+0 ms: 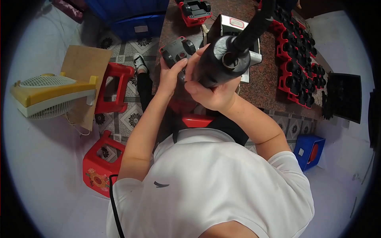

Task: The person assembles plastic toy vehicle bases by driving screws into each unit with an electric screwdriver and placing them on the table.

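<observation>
My left hand [170, 75] is closed on the near side of an upturned toy car [180, 48], which has a grey underside, black wheels and a red edge. My right hand [216, 95] wraps round a thick black electric screwdriver [216, 63] held upright, its black cable or hose rising out of the top of the view. The screwdriver's tip is hidden below its body and my fingers, so I cannot tell whether it touches the car. Another upturned red toy car [195, 14] stands farther off on the stone-topped table [260, 89].
Several upturned red toy cars [293, 59] line the table's right side. Behind the screwdriver stands a white box-like device [234, 22]. A dark screen [344, 97] is at the right. To the left are blue crates [137, 27], red stools [127, 71] and a yellow fan [43, 95].
</observation>
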Action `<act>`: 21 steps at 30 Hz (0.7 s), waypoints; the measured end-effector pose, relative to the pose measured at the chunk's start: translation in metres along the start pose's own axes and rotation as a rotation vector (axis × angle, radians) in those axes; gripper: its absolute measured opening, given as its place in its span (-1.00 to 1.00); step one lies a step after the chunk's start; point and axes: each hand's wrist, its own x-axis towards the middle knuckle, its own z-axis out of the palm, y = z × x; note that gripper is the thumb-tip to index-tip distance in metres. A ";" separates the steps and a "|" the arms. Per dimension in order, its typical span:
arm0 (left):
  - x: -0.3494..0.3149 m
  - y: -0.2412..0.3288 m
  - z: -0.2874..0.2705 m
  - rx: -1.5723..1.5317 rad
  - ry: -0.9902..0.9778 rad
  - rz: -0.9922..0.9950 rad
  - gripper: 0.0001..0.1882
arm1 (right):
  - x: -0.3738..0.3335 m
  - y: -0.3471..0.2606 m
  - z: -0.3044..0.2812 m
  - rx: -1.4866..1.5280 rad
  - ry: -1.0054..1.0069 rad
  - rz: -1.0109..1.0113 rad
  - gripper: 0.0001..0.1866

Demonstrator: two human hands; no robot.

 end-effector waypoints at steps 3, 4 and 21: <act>0.005 -0.005 -0.006 0.044 -0.063 0.030 -0.44 | -0.005 -0.007 -0.009 0.066 0.051 0.017 -0.38; 0.004 -0.005 -0.007 0.012 -0.077 0.012 -0.46 | -0.001 -0.011 -0.013 0.241 0.104 -0.098 -0.35; 0.000 0.000 -0.005 0.100 -0.034 -0.054 -0.38 | -0.038 0.000 -0.097 -0.039 0.408 -0.240 -0.41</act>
